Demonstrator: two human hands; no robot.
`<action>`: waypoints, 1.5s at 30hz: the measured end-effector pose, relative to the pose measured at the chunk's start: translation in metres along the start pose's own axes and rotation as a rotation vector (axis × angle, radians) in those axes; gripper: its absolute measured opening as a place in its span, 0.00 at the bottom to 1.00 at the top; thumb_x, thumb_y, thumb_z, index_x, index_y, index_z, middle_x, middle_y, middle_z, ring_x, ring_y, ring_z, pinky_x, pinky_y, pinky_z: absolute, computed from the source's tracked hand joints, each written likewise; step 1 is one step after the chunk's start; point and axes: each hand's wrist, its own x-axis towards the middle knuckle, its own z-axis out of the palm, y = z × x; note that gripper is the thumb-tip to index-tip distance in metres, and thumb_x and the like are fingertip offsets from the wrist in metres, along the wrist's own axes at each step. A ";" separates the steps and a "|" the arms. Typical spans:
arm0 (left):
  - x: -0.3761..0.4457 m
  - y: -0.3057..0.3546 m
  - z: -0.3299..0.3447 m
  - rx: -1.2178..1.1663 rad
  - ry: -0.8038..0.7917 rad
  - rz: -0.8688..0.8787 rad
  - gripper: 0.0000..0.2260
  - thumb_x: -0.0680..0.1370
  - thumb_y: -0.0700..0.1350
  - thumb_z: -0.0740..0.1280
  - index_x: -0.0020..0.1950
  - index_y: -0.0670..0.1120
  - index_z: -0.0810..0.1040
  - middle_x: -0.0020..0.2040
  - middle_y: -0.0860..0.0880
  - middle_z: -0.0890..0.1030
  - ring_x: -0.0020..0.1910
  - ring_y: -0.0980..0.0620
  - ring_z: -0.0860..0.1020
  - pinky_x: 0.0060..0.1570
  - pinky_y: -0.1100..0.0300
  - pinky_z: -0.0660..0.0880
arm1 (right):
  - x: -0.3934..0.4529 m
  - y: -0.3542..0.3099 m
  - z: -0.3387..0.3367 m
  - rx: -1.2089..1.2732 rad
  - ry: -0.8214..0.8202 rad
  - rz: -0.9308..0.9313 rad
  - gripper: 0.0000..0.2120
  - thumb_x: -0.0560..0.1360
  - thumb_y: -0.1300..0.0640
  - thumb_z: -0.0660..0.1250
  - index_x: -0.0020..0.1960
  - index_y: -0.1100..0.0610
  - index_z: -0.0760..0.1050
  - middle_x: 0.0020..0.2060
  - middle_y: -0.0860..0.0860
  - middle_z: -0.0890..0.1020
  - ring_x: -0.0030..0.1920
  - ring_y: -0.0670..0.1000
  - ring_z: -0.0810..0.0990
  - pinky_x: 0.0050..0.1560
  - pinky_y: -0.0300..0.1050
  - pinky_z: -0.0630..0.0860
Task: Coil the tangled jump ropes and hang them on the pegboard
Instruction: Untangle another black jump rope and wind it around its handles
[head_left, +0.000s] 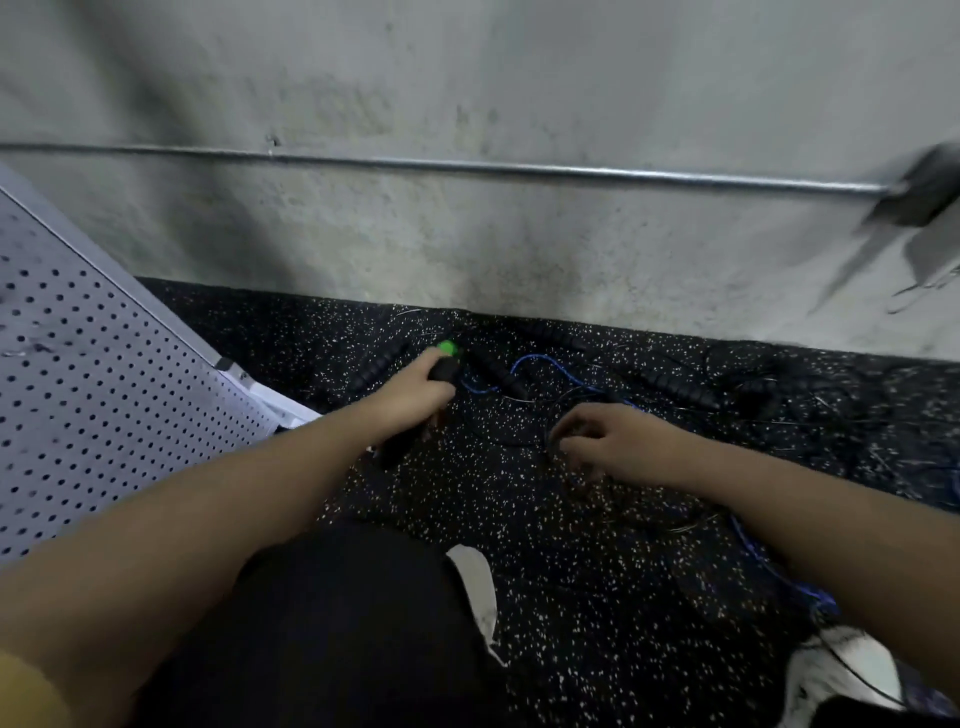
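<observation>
My left hand (415, 392) grips a black jump-rope handle with a green tip (445, 358), lifted just off the speckled floor mat (571, 561). My right hand (618, 441) is curled down into thin dark cords (558, 415); I cannot tell if it holds any. The tangled ropes, blue cord (540, 361) and ribbed black handles (680, 389), lie by the concrete wall (467, 234). Pegboard (93, 374) leans at my left.
</observation>
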 end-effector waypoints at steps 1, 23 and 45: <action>-0.011 0.016 -0.006 0.010 -0.002 0.051 0.17 0.81 0.40 0.61 0.69 0.53 0.68 0.39 0.46 0.76 0.31 0.50 0.75 0.29 0.57 0.73 | -0.011 -0.007 -0.009 -0.033 -0.003 -0.021 0.09 0.83 0.50 0.63 0.61 0.48 0.77 0.45 0.45 0.84 0.41 0.49 0.84 0.29 0.31 0.70; -0.149 0.212 0.063 0.062 -0.154 0.525 0.02 0.84 0.46 0.62 0.54 0.52 0.73 0.43 0.47 0.81 0.34 0.51 0.77 0.33 0.57 0.75 | -0.161 -0.010 -0.102 0.144 0.584 -0.141 0.36 0.77 0.56 0.71 0.77 0.43 0.55 0.70 0.51 0.68 0.53 0.55 0.81 0.42 0.40 0.76; -0.108 0.243 0.081 -0.199 -0.032 0.541 0.09 0.77 0.46 0.75 0.54 0.47 0.78 0.36 0.50 0.80 0.29 0.52 0.74 0.31 0.58 0.73 | -0.153 0.014 -0.126 0.600 0.458 -0.151 0.22 0.86 0.47 0.53 0.48 0.62 0.75 0.35 0.61 0.83 0.38 0.58 0.86 0.37 0.50 0.84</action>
